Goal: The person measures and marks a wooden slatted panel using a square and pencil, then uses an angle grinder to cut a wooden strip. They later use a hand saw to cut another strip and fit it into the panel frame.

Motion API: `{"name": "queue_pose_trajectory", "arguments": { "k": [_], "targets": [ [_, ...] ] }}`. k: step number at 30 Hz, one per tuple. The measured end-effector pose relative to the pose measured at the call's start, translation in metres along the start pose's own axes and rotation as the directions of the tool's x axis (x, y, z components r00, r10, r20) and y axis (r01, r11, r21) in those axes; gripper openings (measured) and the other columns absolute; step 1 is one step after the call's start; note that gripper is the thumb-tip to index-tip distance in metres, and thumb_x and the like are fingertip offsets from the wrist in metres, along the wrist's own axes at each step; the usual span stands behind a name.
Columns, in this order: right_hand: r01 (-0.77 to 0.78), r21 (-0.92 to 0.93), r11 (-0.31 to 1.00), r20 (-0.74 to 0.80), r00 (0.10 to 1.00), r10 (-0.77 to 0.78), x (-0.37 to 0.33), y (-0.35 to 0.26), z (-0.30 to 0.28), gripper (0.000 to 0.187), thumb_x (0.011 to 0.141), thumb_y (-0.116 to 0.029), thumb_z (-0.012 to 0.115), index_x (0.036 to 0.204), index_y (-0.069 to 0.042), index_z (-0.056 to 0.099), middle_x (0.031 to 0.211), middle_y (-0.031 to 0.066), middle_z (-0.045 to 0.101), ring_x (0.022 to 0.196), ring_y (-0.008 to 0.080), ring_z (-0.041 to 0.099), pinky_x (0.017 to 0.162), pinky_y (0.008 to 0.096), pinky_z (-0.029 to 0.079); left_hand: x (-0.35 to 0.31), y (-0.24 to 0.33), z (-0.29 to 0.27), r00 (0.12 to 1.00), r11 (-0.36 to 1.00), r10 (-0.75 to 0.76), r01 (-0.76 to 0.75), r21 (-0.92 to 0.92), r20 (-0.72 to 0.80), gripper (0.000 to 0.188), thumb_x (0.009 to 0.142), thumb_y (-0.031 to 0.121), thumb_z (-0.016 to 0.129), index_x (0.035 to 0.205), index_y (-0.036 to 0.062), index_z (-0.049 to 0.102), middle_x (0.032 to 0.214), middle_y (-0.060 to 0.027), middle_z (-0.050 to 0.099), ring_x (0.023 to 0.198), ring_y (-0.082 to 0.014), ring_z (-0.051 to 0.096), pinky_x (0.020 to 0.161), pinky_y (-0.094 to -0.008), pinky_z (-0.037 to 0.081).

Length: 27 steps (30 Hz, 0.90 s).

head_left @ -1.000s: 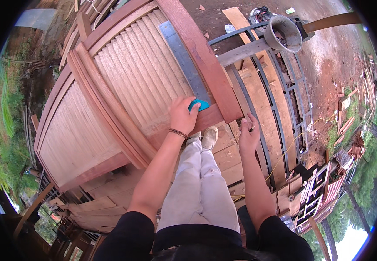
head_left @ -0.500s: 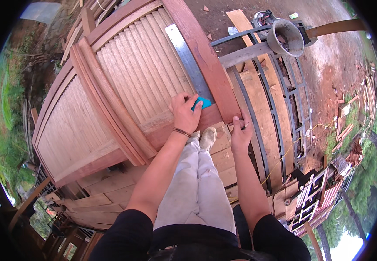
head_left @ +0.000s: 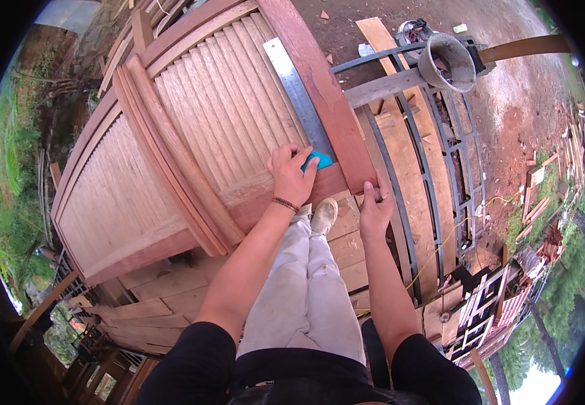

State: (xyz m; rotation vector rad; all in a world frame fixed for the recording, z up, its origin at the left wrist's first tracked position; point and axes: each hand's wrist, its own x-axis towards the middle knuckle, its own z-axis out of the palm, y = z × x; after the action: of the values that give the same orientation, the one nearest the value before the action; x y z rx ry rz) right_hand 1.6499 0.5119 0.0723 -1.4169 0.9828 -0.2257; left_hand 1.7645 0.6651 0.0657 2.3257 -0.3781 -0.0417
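Note:
A try square with a steel blade [head_left: 299,91] and a blue stock [head_left: 316,160] lies on a louvred wooden door [head_left: 218,101]. Its blade runs along the reddish outer stile [head_left: 326,88]. My left hand [head_left: 292,174] is closed on the blue stock, at the corner where stile and bottom rail meet. At the stile's near end is my right hand [head_left: 376,208], its thumb up against the wood and its fingers curled. Something small and dark shows by those fingertips, too little of it to name. A moulded middle rail [head_left: 171,155] crosses the door.
Beneath and right of the door are planks [head_left: 407,155] and a dark metal frame [head_left: 464,169]. A grey bucket [head_left: 446,63] stands at the far right. My shoe [head_left: 324,214] is close to the door's near edge. Scrap wood [head_left: 539,202] lies farther right.
The whole view has shifted slightly, with the door sitting a little to the right and lower. Both hands keep their places on the square and the stile's end.

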Motion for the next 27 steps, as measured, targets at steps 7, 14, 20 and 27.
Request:
{"name": "queue_pose_trajectory", "arguments": {
  "k": [7, 14, 20, 27],
  "targets": [
    [-0.013, -0.007, 1.0, 0.013, 1.0, 0.013, 0.0, -0.001, -0.003, 0.043, 0.098, -0.012, 0.061, 0.137, 0.002, 0.053, 0.074, -0.006, 0.047, 0.066, 0.0022, 0.039, 0.06, 0.0187, 0.035, -0.001, 0.0, 0.002, 1.0, 1.0, -0.007, 0.006, 0.006, 0.008, 0.028, 0.082, 0.02, 0.072, 0.106, 0.006, 0.072, 0.102, -0.0084, 0.059, 0.101, -0.0272, 0.054, 0.091, -0.0415, 0.036],
    [-0.04, 0.027, 0.999, 0.01, 0.999, 0.039, 0.0, 0.003, -0.002, 0.044, 0.098, -0.014, 0.062, 0.137, 0.002, 0.052, 0.074, -0.0063, 0.046, 0.066, 0.0019, 0.038, 0.059, 0.0185, 0.034, -0.002, -0.002, 0.002, 1.0, 1.0, 0.02, -0.02, 0.002, -0.011, 0.028, 0.082, 0.02, 0.072, 0.106, 0.0055, 0.072, 0.102, -0.0089, 0.059, 0.1, -0.0275, 0.054, 0.09, -0.0417, 0.037],
    [-0.151, 0.118, 0.981, 0.043, 0.988, 0.147, -0.004, -0.006, 0.001, 0.049, 0.096, -0.013, 0.063, 0.141, 0.001, 0.047, 0.072, -0.0066, 0.046, 0.062, 0.0017, 0.04, 0.058, 0.0179, 0.035, 0.0, -0.005, 0.001, 0.999, 0.999, 0.032, -0.032, -0.006, -0.009, 0.029, 0.082, 0.019, 0.072, 0.106, 0.0046, 0.071, 0.102, -0.0094, 0.059, 0.1, -0.0288, 0.054, 0.09, -0.0426, 0.038],
    [-0.243, 0.21, 0.947, 0.043, 0.97, 0.24, -0.011, 0.005, 0.006, 0.047, 0.089, -0.014, 0.07, 0.128, 0.005, 0.052, 0.077, -0.0023, 0.058, 0.067, 0.0047, 0.05, 0.062, 0.0211, 0.041, 0.007, -0.008, 0.008, 0.991, 0.99, 0.134, -0.132, 0.05, -0.023, 0.03, 0.082, 0.017, 0.071, 0.107, 0.0017, 0.069, 0.101, -0.0147, 0.056, 0.098, -0.0332, 0.052, 0.086, -0.0456, 0.04]
  ]
}}
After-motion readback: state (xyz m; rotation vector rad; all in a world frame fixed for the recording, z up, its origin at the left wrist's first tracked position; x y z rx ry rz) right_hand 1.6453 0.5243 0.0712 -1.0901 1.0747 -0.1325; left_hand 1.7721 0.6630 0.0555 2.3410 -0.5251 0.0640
